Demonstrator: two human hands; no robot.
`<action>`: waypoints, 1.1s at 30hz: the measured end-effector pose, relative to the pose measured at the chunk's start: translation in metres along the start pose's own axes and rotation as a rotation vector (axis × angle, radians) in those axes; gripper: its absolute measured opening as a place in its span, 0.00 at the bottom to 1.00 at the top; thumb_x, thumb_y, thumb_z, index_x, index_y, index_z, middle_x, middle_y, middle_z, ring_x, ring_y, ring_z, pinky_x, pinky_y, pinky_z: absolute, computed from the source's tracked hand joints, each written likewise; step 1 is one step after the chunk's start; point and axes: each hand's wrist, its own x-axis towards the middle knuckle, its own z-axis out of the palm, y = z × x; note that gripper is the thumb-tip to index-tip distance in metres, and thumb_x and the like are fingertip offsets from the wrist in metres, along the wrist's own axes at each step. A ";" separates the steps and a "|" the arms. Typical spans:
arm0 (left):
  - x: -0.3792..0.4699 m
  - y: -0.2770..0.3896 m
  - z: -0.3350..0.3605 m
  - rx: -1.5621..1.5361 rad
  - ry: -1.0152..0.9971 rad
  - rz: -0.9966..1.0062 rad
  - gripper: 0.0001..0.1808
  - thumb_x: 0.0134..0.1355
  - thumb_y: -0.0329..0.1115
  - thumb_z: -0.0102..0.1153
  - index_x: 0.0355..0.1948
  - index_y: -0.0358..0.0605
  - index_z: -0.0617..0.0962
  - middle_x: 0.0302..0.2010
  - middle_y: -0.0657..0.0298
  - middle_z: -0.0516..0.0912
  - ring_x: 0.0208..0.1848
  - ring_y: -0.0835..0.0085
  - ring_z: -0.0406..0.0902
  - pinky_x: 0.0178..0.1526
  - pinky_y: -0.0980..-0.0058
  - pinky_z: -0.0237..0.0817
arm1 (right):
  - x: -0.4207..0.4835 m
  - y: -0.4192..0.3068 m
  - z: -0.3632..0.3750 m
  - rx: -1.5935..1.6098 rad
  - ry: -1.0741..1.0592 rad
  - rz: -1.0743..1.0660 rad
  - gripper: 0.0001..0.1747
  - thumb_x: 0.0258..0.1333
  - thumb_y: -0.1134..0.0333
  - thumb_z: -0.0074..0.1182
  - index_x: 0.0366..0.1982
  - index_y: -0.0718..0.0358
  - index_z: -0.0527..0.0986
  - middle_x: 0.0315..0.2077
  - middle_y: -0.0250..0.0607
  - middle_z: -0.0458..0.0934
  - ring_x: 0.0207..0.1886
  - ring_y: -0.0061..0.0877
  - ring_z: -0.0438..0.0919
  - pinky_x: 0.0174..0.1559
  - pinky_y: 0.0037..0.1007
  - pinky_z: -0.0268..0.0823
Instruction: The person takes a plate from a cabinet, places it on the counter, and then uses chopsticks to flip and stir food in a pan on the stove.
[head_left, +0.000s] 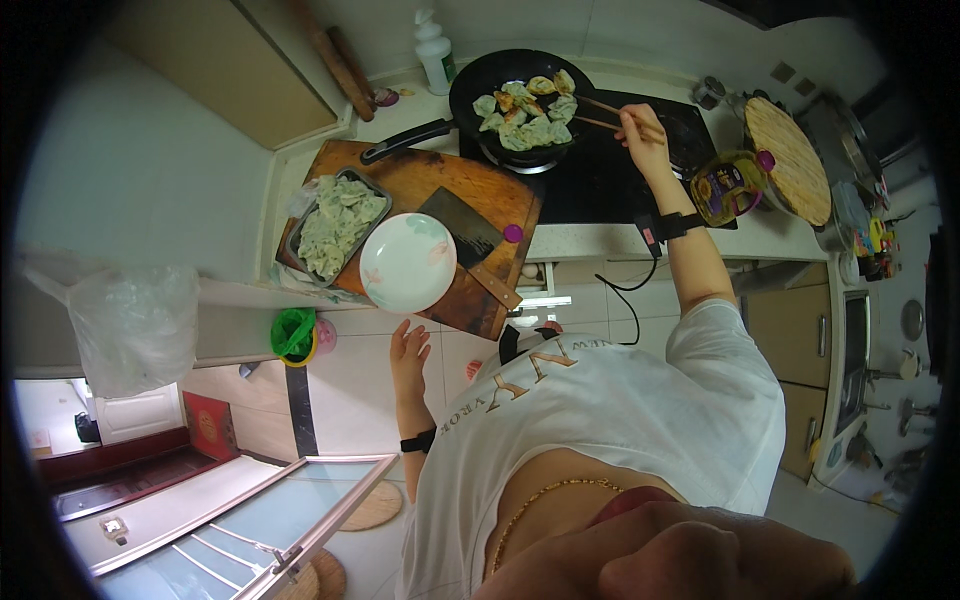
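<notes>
My right hand (642, 133) grips a pair of wooden chopsticks (600, 124), whose tips reach the right side of a black frying pan (466, 75) on the cooktop. Several dumplings (536, 133) lie in the pan, some browned, others pale green. My left hand (409, 346) is empty with its fingers apart, just below the front edge of a wooden cutting board (420, 161). On the board are a metal tray (384, 196) heaped with dumplings, a white plate (407, 262) and a cleaver (461, 225). A small purple cap (513, 233) lies beside the blade.
The pan's black handle (409, 141) juts left over the board. An oil bottle (724, 187) stands near my right forearm, beside a large round woven lid (787, 161). A white pump bottle (434, 56) is behind the pan. A bin with a green bag (294, 334) sits on the floor.
</notes>
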 end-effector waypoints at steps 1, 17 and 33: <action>0.000 0.000 -0.001 0.009 -0.001 0.002 0.27 0.64 0.41 0.52 0.62 0.43 0.63 0.53 0.57 0.73 0.55 0.68 0.70 0.56 0.69 0.62 | -0.003 -0.006 0.001 -0.095 -0.052 -0.114 0.11 0.63 0.64 0.47 0.37 0.67 0.72 0.30 0.38 0.72 0.26 0.23 0.77 0.30 0.23 0.68; 0.001 -0.006 -0.003 0.018 0.010 -0.005 0.26 0.64 0.39 0.50 0.61 0.44 0.64 0.53 0.56 0.74 0.55 0.67 0.71 0.56 0.68 0.62 | 0.007 0.021 0.028 -0.252 -0.187 -0.282 0.10 0.61 0.67 0.50 0.36 0.67 0.73 0.30 0.40 0.73 0.30 0.26 0.77 0.33 0.25 0.68; 0.000 -0.003 -0.003 0.021 0.018 -0.019 0.26 0.64 0.39 0.50 0.61 0.45 0.64 0.52 0.58 0.75 0.54 0.69 0.72 0.55 0.70 0.62 | 0.051 0.063 -0.019 0.631 0.349 0.606 0.18 0.64 0.61 0.45 0.35 0.73 0.69 0.30 0.53 0.76 0.29 0.40 0.82 0.29 0.28 0.79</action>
